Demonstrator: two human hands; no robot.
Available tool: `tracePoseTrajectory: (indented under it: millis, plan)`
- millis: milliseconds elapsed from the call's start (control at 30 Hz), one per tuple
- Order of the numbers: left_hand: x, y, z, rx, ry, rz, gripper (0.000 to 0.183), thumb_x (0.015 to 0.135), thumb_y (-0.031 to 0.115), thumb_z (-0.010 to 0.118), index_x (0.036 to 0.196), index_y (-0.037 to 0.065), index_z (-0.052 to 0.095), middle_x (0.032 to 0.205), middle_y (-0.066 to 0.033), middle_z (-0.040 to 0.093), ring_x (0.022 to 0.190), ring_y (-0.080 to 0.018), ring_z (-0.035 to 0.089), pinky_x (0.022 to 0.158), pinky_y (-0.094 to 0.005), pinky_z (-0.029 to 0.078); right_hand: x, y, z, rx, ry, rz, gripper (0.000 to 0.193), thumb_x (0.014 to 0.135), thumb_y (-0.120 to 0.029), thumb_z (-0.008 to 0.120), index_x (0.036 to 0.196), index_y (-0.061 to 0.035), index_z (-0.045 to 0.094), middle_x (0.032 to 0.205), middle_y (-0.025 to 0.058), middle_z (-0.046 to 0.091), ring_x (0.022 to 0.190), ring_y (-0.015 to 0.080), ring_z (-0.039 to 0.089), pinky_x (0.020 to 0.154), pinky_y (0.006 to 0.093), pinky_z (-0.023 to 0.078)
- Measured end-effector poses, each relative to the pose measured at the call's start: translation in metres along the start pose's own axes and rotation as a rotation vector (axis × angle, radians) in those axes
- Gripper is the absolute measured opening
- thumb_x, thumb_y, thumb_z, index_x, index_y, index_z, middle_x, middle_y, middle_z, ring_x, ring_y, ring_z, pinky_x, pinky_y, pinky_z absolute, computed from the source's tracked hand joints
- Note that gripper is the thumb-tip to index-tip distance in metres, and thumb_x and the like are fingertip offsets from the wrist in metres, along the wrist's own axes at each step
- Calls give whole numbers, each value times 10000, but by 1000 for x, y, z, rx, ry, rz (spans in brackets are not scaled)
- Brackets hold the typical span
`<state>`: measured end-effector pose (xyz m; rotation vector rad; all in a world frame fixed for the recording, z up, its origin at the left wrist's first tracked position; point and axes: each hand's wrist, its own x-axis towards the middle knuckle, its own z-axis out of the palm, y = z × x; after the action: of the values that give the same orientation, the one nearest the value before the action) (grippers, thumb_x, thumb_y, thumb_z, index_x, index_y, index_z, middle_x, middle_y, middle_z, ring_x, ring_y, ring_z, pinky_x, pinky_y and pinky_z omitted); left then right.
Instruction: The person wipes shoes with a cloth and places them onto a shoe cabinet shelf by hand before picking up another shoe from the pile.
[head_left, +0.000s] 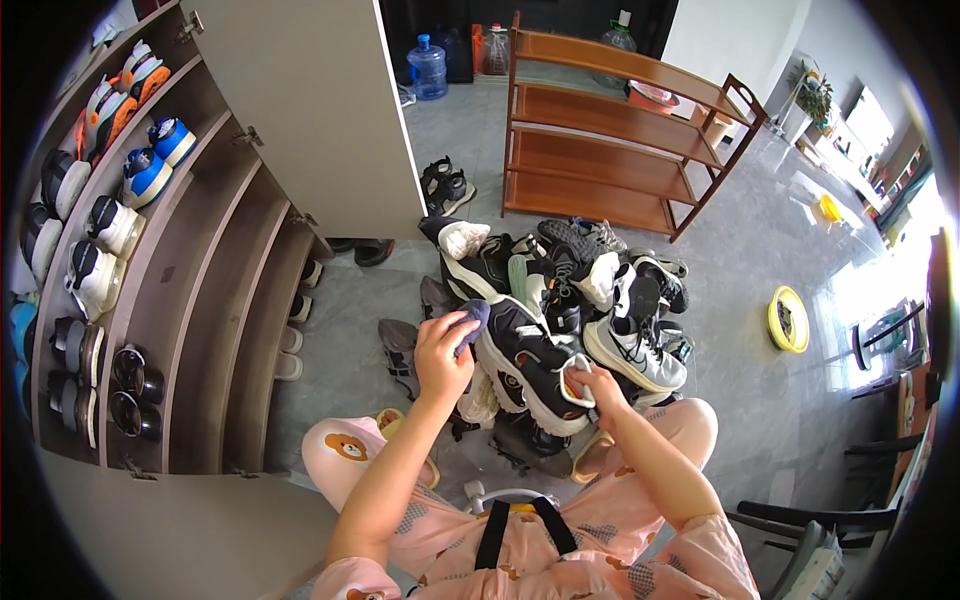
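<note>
My left hand (445,352) is closed on a bunched purple-blue cloth (474,322), close to the toe end of a black sneaker with a thick white sole (530,345). The fingers of my right hand (598,390) grip that sneaker at its heel collar, and the shoe lies tilted with its side toward me. Under and beyond it spreads a heap of mixed shoes. Among them are a white-and-black running shoe (630,352) to the right and a grey shoe (399,350) to the left. What the sneaker rests on is partly hidden.
An open shoe cabinet (215,235) with several pairs on its shelves stands at the left. Beyond the heap is a brown wooden rack (605,150). Black sandals (447,187) lie by the cabinet door (310,110). A yellow basin (788,320) sits on the floor to the right.
</note>
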<state>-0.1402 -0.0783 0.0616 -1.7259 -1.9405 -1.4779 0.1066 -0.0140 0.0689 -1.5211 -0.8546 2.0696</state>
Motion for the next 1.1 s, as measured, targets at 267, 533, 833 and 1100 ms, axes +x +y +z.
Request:
tracePoseTrajectory:
  millis: [267, 533, 833, 1100]
  plan:
    - [-25, 36, 9, -152, -229, 95, 393, 612, -73, 605, 939, 110, 721, 1033, -69, 658, 906, -308, 592, 810, -391, 505, 21, 9, -16, 155, -58, 39, 289, 875, -123, 599, 1145, -21, 611, 1028, 108, 675, 899, 217, 668, 812, 371, 538]
    - [4, 5, 2, 51, -18, 37, 412, 630, -68, 604, 979, 130, 699, 1053, -57, 646, 893, -317, 582, 782, -410, 512, 17, 20, -4, -231, -92, -338, 282, 893, -100, 547, 1143, -7, 637, 992, 45, 672, 902, 124, 611, 825, 269, 468]
    - [-6, 18, 10, -93, -1, -6, 372, 627, -78, 602, 939, 101, 699, 1021, -71, 661, 898, -320, 593, 797, -401, 511, 52, 38, -20, -527, 141, -476, 429, 874, -174, 622, 1256, 18, 581, 1054, 183, 693, 954, 222, 653, 860, 305, 480]
    - [-18, 33, 16, 0, -249, 10, 389, 611, -56, 620, 952, 109, 707, 1044, -59, 662, 900, -305, 593, 804, -397, 512, 16, 27, 3, -817, 177, -819, 433, 792, -94, 542, 1204, -175, 649, 1008, 118, 641, 944, 329, 627, 817, 381, 497]
